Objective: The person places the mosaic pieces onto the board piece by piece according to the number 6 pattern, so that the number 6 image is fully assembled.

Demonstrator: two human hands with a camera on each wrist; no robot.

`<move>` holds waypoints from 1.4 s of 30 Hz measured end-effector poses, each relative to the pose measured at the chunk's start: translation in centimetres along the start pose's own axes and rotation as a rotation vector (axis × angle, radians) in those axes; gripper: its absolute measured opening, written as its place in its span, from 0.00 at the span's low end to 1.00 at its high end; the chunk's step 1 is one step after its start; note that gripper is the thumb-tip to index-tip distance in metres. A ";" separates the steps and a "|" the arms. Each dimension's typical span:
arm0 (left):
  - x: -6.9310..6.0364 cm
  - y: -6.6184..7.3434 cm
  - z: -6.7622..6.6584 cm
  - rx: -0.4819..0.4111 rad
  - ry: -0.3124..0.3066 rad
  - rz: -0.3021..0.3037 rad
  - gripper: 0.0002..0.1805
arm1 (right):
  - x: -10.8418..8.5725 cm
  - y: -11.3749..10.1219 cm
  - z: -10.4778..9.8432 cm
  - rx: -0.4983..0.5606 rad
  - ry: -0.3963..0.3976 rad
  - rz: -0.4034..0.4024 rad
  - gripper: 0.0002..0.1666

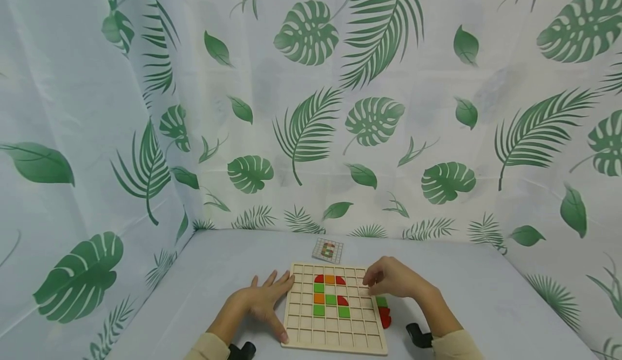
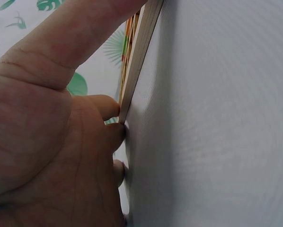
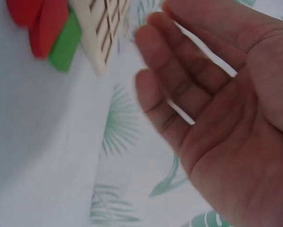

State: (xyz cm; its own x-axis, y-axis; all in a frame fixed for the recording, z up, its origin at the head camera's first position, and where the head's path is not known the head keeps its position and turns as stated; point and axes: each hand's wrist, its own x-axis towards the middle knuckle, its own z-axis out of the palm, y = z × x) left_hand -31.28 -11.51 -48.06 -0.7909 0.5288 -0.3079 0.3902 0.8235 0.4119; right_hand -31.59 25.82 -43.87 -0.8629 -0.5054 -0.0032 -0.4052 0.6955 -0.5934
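A square wooden grid board (image 1: pixel 340 339) lies on the pale table. Within its upper middle cells sit several tiles: squares in green (image 1: pixel 318 310) and orange (image 1: pixel 330 279), and red pieces (image 1: pixel 342 300) with one rounded corner. My left hand (image 1: pixel 262 299) rests along the board's left edge with fingers and thumb spread; the left wrist view shows the thumb against the board's side (image 2: pixel 140 61). Above the board's right edge hovers my right hand (image 1: pixel 394 277), its fingers (image 3: pixel 153 90) loosely bent. Nothing shows between them, though the thumb and index tips are partly out of view.
Loose red pieces (image 1: pixel 385 318) and a green piece (image 1: pixel 381 301) lie by the board's right side. Behind the board is a small card (image 1: pixel 328 250) with a gridded coloured pattern. Black devices (image 1: pixel 419 335) are at both wrists. A leaf-printed curtain (image 1: pixel 316 203) stands behind the table.
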 end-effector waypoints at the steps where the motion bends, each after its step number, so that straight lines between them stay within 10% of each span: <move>1: 0.0 0.0 0.0 0.000 0.000 0.000 0.76 | -0.3 0.1 -0.2 0.003 -0.012 0.014 0.07; 14: 0.1 0.0 0.1 -0.002 0.000 -0.011 0.75 | -1.7 2.0 -0.9 0.110 -0.236 0.103 0.17; 42: -0.1 0.1 0.0 0.003 0.005 -0.012 0.75 | -1.1 2.0 -0.5 0.113 -0.250 0.085 0.13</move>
State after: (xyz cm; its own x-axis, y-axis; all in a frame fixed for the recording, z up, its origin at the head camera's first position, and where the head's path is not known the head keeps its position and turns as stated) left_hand -31.18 -11.41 -48.00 -0.7980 0.5181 -0.3080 0.3826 0.8302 0.4054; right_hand -31.60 28.08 -44.63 -0.7854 -0.5678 -0.2466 -0.2866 0.6865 -0.6682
